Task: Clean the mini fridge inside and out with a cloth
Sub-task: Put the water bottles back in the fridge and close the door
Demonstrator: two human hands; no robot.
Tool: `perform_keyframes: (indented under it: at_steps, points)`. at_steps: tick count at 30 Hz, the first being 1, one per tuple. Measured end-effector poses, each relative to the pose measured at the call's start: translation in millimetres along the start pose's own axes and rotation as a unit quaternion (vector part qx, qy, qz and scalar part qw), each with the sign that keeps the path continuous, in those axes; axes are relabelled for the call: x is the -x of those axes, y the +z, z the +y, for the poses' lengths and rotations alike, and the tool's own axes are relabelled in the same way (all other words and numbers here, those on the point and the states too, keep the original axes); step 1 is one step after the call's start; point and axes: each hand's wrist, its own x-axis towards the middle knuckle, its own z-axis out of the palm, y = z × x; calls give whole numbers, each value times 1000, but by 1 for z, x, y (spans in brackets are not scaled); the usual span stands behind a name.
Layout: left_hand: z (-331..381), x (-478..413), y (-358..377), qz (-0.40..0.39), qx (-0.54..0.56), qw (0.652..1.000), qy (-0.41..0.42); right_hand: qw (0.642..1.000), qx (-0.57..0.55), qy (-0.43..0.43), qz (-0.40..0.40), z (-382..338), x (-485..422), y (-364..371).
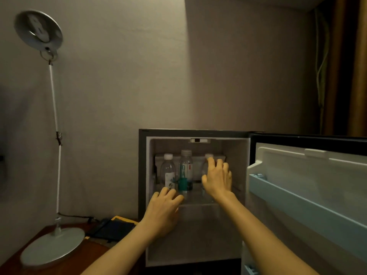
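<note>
The mini fridge [195, 231] stands open against the wall at the right end of a dark wooden bench [49, 233], its door [309, 187] swung out to the right with a pale blue door rack [297, 197] facing the room; it looks a rigid, boxy thing, hard smooth liner inside, so a cloth should slide easily over it, though no cloth shows anywhere just now; on its upper shelf [195, 204] stand three clear plastic bottles, a left bottle [169, 171] with a white cap, a taller middle bottle [186, 167] with a teal label, and a right bottle [206, 165] mostly hidden; they look light and a little slippery, likely best taken round the body or just under the cap; the right hand [217, 178] is inside the cavity with fingers spread, covering the right bottle, fingertips near its cap, and whether it has closed on it I cannot tell; the left hand [163, 208] hovers open and empty at the shelf's front edge, just below the left bottle; my guess is the shelf must be emptied before wiping; off to the left a desk lamp [53, 241] stands on the bench, a dark folder [115, 227] beside it.
</note>
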Motion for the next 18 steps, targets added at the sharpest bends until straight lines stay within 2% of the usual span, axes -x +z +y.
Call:
perform_keyframes:
  at_steps: [12, 18]
  points:
    - [47, 81, -23, -74, -35, 995, -59, 999, -13, -23, -40, 11, 95, -26]
    - [74, 116, -24, -94, 0, 993, -65, 997, -13, -39, -60, 15, 141, -40]
